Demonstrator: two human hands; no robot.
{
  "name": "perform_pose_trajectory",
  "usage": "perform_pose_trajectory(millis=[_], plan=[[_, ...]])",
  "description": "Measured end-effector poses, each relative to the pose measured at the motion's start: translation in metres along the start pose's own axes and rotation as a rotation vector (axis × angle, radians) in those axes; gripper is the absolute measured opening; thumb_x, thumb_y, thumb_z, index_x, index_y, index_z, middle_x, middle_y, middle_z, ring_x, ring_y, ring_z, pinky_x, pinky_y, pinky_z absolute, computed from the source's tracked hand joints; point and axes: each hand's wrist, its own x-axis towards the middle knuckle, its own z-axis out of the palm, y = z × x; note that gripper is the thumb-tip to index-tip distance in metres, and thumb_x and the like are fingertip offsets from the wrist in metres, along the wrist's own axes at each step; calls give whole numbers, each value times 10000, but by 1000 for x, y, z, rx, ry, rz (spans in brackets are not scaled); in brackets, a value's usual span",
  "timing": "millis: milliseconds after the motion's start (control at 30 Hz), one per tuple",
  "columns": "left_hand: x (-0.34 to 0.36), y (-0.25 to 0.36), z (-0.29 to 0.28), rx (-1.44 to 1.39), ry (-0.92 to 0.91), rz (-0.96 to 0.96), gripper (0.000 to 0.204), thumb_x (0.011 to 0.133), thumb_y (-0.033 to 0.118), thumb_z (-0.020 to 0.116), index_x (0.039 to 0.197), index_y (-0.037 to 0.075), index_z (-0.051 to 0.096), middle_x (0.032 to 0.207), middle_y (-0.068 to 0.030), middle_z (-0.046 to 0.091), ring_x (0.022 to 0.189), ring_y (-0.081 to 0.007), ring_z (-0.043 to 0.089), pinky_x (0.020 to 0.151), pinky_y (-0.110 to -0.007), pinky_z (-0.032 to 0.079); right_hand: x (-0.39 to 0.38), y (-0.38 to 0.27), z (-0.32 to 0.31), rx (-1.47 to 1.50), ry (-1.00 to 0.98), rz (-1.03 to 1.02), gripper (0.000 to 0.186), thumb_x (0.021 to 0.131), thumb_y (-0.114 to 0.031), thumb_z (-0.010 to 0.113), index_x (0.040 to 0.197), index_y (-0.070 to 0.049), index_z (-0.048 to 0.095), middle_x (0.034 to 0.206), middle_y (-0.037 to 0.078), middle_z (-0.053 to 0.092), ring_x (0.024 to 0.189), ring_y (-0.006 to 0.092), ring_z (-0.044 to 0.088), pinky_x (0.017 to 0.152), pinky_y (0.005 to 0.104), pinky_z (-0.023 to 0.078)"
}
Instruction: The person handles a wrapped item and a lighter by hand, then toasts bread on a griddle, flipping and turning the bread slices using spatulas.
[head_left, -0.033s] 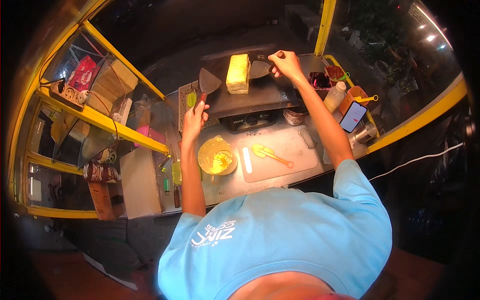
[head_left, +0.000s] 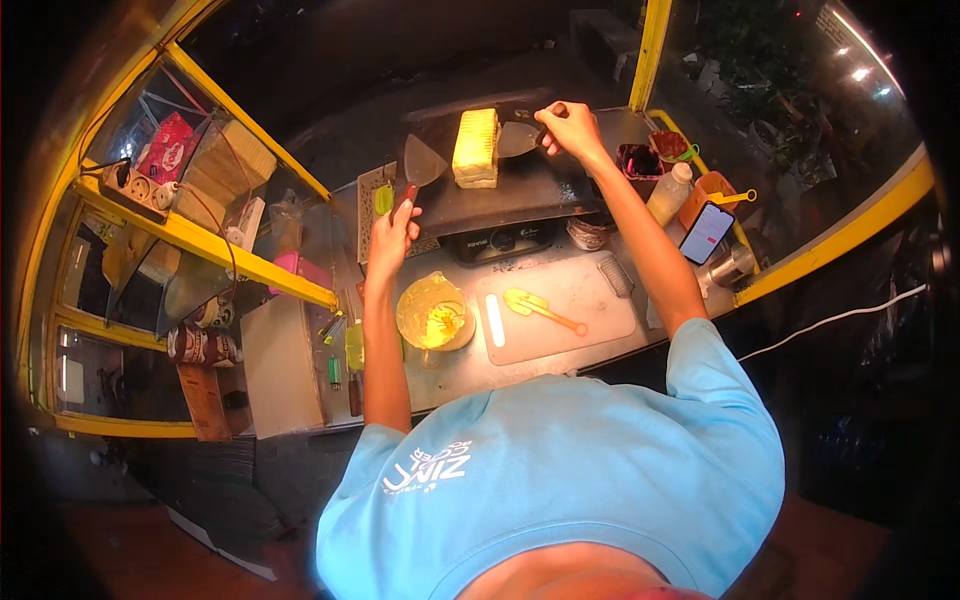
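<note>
On the dark griddle [head_left: 440,212] stands a block of bread [head_left: 476,150], yellow on top with layered sides. My left hand [head_left: 397,240] is closed around the handle of a wide-bladed metal spatula [head_left: 426,162], its blade just left of the bread and apart from it. My right hand [head_left: 571,128] grips a second metal spatula [head_left: 516,139] by its dark handle; that blade lies against or very close to the bread's right side. Nearer to me, a tub of yellow spread [head_left: 434,312] stands beside a pale cutting board [head_left: 560,318] with a yellow-and-orange utensil [head_left: 543,311] on it.
A grater [head_left: 614,275] lies by the board's far right corner. Further right are a squeeze bottle [head_left: 670,194], a phone [head_left: 707,234], a metal cup [head_left: 731,266] and an orange container [head_left: 712,190]. Yellow-framed glass [head_left: 260,255] borders the left side, with packaged bread behind it.
My left hand and its spatula have shifted very slightly right, toward the bread. The bread and my right hand look almost unmoved.
</note>
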Motion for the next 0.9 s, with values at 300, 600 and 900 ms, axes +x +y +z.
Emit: perform_pose_trajectory(millis=[300, 600, 900], plan=[[12, 6, 17, 165, -63, 66, 418, 993, 440, 542, 998, 39, 660, 637, 46, 515, 547, -38, 412, 507, -232, 301, -10, -22, 2, -20, 36, -24, 230, 892, -257, 669, 883, -29, 701, 620, 48, 664, 474, 110, 615, 470, 257, 488], [11, 11, 12, 131, -92, 36, 425, 1006, 441, 521, 984, 41, 663, 620, 57, 498, 536, -33, 406, 496, -231, 296, -15, -38, 8, -20, 39, -131, 236, 900, -257, 650, 873, -28, 698, 619, 42, 663, 492, 105, 624, 488, 254, 500], [11, 17, 8, 130, -96, -11, 423, 993, 453, 537, 1016, 51, 668, 628, 62, 493, 522, -24, 396, 477, -213, 291, -16, -44, 9, -8, 42, -172, 231, 881, -235, 671, 841, -8, 687, 620, 70, 674, 499, 129, 648, 498, 279, 532]])
